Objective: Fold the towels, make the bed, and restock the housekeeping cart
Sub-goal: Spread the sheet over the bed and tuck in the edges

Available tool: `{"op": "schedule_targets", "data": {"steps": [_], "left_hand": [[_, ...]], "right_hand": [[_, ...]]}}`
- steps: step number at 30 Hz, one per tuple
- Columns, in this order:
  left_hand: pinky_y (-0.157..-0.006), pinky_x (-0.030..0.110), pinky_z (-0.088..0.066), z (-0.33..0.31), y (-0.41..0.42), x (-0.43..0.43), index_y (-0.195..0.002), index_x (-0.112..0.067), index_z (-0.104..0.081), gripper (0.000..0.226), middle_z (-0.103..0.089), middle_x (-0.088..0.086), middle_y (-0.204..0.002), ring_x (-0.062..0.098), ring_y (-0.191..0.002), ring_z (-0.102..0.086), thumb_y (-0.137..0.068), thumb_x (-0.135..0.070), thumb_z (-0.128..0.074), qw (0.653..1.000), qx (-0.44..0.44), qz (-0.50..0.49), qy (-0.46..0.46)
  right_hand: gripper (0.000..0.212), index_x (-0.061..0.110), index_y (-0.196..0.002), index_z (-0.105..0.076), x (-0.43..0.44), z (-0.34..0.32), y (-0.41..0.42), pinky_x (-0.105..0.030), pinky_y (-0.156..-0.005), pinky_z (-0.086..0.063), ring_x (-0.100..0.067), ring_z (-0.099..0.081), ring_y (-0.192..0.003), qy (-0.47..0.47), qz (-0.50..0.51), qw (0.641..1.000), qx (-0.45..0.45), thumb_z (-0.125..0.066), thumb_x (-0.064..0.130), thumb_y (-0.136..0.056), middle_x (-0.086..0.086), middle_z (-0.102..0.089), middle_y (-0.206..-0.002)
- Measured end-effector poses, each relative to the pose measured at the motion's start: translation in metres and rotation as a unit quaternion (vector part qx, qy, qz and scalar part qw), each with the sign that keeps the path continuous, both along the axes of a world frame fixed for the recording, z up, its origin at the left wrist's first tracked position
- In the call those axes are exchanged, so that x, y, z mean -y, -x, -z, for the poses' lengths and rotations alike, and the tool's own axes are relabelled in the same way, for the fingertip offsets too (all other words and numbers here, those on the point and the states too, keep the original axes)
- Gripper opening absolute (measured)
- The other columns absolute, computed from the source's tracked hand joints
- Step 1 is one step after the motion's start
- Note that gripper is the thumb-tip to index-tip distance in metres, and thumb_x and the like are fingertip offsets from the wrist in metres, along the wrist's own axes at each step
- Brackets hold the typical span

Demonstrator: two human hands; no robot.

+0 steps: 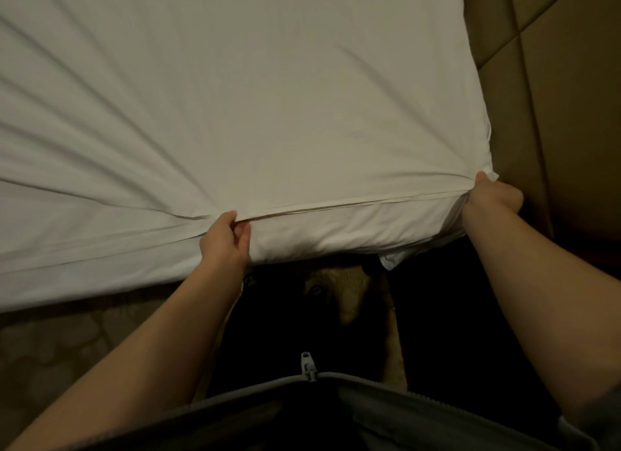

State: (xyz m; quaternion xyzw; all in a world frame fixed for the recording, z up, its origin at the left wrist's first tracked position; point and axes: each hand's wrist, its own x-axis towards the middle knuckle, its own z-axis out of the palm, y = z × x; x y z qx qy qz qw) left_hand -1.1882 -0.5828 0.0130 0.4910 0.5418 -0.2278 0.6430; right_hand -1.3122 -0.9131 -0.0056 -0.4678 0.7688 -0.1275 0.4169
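Bed-making is under way, not finished. The left hand (225,238) and right hand (491,192) are each gripping the white sheet (252,114) along the mattress edge (319,232); wrinkles are remaining. Towels and cart are not showing.

Both forearms (161,343) are bare from wrist to near the elbow, with no watch, ring or band to be seen. At the bottom edge a grey jacket (386,413) hangs open over something dark; its hem runs in a pale curve, and a light grey zip pull (308,366) stands at the middle. Dark trousers (443,316) show below.
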Motion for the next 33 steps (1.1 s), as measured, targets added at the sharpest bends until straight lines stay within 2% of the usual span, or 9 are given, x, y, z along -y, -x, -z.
{"op": "schedule_targets", "data": {"steps": [2,5,9,12,19,21,24,28,33], "left_hand": [[-0.085,0.02,-0.051,-0.001,-0.004,-0.001,-0.08,-0.007,-0.054,0.012,-0.056,0.002,-0.08,0.009,-0.073,-0.056,-0.092,-0.007,-0.055,0.999,0.017,-0.025,0.014],[-0.092,0.022,-0.048,-0.001,-0.006,0.0,-0.08,-0.009,-0.056,0.014,-0.058,0.002,-0.083,0.011,-0.077,-0.059,-0.094,-0.01,-0.053,0.995,0.042,-0.052,0.074],[-0.098,0.03,-0.045,0.0,-0.011,0.0,-0.093,-0.011,-0.058,0.02,-0.062,0.004,-0.099,0.017,-0.101,-0.06,-0.096,-0.03,-0.052,0.988,0.071,-0.055,0.128],[-0.097,0.031,-0.045,0.001,-0.014,-0.001,-0.093,-0.01,-0.057,0.023,-0.061,0.004,-0.099,0.018,-0.107,-0.056,-0.097,-0.032,-0.05,0.99,0.065,-0.041,0.12],[-0.096,0.023,-0.047,-0.006,-0.025,-0.04,-0.086,-0.009,-0.058,0.016,-0.06,0.0,-0.087,0.013,-0.112,-0.058,-0.096,-0.019,-0.053,0.986,0.096,-0.129,0.055],[-0.092,0.021,-0.047,-0.004,-0.027,-0.045,-0.087,-0.01,-0.059,0.013,-0.06,-0.002,-0.088,0.012,-0.119,-0.055,-0.096,-0.018,-0.054,0.988,0.096,-0.112,0.048],[-0.097,0.022,-0.045,0.0,-0.02,-0.04,-0.098,-0.013,-0.06,0.01,-0.06,-0.006,-0.097,0.01,-0.118,-0.054,-0.095,-0.022,-0.057,0.992,0.1,-0.064,0.043],[-0.097,0.031,-0.042,0.0,-0.004,-0.026,-0.131,-0.021,-0.05,0.039,-0.057,-0.01,-0.103,0.012,-0.109,-0.052,-0.095,-0.036,-0.054,0.994,0.092,0.033,0.047],[-0.089,0.037,-0.044,0.005,0.003,-0.004,-0.13,-0.02,-0.05,0.038,-0.057,-0.006,-0.117,0.012,-0.106,-0.053,-0.095,-0.034,-0.054,0.989,0.054,0.116,0.073]], "right_hand": [[0.045,0.003,-0.127,-0.053,0.001,0.0,-0.002,-0.02,-0.084,-0.041,-0.018,-0.054,-0.119,-0.004,0.0,1.0,-0.006,-0.06,0.03,-0.093,-0.006,-0.057,-0.131],[0.047,0.002,-0.126,-0.053,0.001,-0.001,-0.001,-0.021,-0.085,-0.042,-0.019,-0.055,-0.118,-0.004,0.004,1.0,-0.005,-0.063,0.032,-0.091,-0.006,-0.057,-0.13],[0.042,0.003,-0.12,-0.059,-0.001,0.003,0.002,-0.024,-0.085,-0.046,-0.02,-0.059,-0.113,0.005,-0.001,1.0,-0.005,-0.066,0.03,-0.088,-0.006,-0.062,-0.122],[0.041,0.003,-0.12,-0.06,0.0,0.004,0.003,-0.026,-0.087,-0.047,-0.021,-0.059,-0.112,0.007,-0.017,1.0,-0.008,-0.065,0.03,-0.089,-0.007,-0.062,-0.122],[0.041,0.004,-0.121,-0.06,-0.001,0.003,0.003,-0.022,-0.083,-0.045,-0.019,-0.059,-0.112,0.007,-0.024,1.0,-0.017,-0.064,0.03,-0.089,-0.004,-0.062,-0.121],[0.042,0.004,-0.121,-0.06,-0.001,0.005,0.003,-0.022,-0.085,-0.046,-0.018,-0.06,-0.111,0.006,-0.025,0.999,-0.02,-0.064,0.031,-0.089,-0.005,-0.062,-0.123],[0.045,0.004,-0.121,-0.06,-0.002,0.004,0.002,-0.026,-0.088,-0.049,-0.019,-0.06,-0.11,0.01,-0.021,1.0,-0.021,-0.065,0.033,-0.087,-0.005,-0.062,-0.122],[0.048,0.004,-0.126,-0.056,-0.001,0.005,0.001,-0.023,-0.087,-0.044,-0.018,-0.057,-0.116,0.006,-0.025,0.999,-0.03,-0.064,0.034,-0.089,-0.005,-0.059,-0.129],[0.048,0.005,-0.125,-0.057,-0.001,0.003,0.002,-0.026,-0.091,-0.047,-0.02,-0.058,-0.114,0.004,-0.037,0.998,-0.041,-0.064,0.035,-0.089,-0.006,-0.06,-0.127]]}}
